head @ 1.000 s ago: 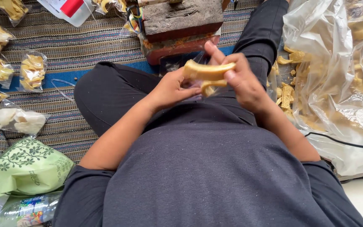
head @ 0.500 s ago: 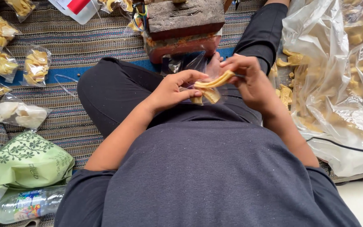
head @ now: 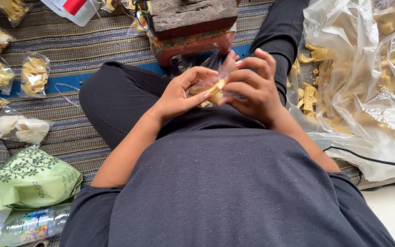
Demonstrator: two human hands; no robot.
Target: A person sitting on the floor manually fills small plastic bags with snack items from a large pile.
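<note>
I sit cross-legged in dark trousers on a striped mat. Both hands meet above my lap on a small clear plastic packet of yellow chips [head: 210,89]. My left hand [head: 182,93] pinches the packet from the left with thumb and fingers. My right hand [head: 252,87] curls over its right side and hides part of it. The packet's loose clear top sticks up towards the brick-like block [head: 193,23] in front of my knees.
A big clear bag of yellow chips [head: 366,82] lies open at my right. Several small filled packets [head: 34,75] lie on the mat [head: 69,41] at the left, one with white crackers [head: 21,128]. A green patterned bag [head: 28,180] and a plastic bottle [head: 28,226] rest beside my left elbow.
The chips that stuck out flat between my fingers now sit lower inside the packet. My right hand has closed further over them. The view has tilted down slightly.
</note>
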